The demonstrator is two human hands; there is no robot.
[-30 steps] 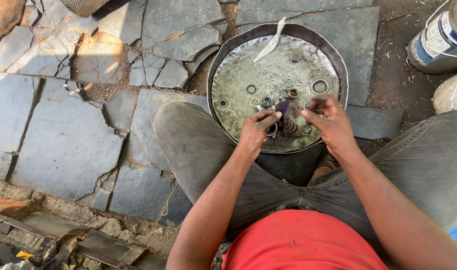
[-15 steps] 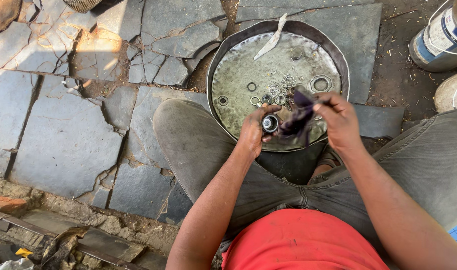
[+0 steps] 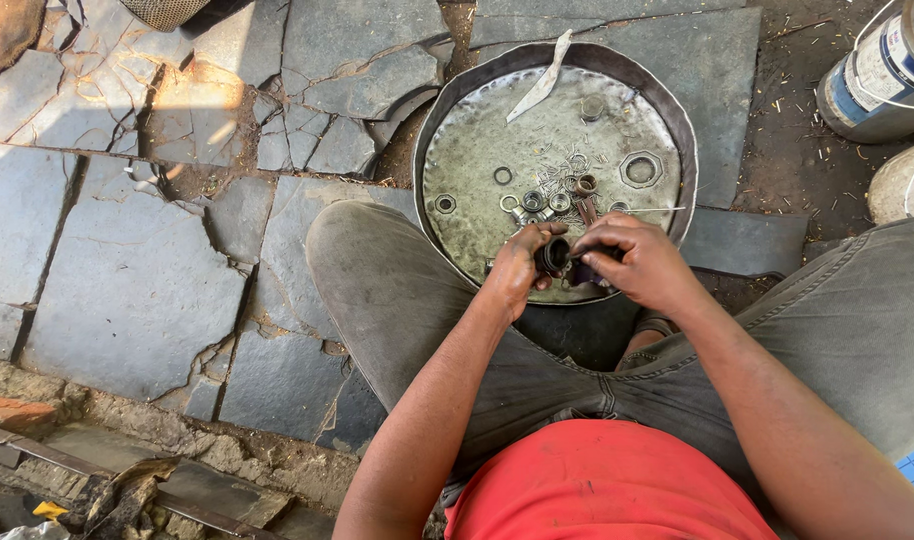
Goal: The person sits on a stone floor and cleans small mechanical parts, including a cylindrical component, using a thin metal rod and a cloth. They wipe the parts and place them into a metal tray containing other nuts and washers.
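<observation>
The left hand [image 3: 519, 268] closes its grip around a small dark ring-shaped metal part [image 3: 554, 255], holding it just above the near rim of the round metal pan [image 3: 677, 120]. The right hand [image 3: 632, 262] pinches something dark against the part's open end; what exactly it pinches is too small to tell. The pan sits on cracked stone paving [image 3: 127, 290] between the person's knees.

To work this part well, the left hand should keep it steady and low over the pan, so anything that slips falls among the washers and rings [image 3: 542, 200] rather than into the paving cracks. The right hand's strokes should turn around the bore evenly, with the wrist braced on the thigh. The large hexagonal nut [image 3: 641, 169] and the flat blade [image 3: 542, 82] lie farther off, well apart from both hands.
</observation>
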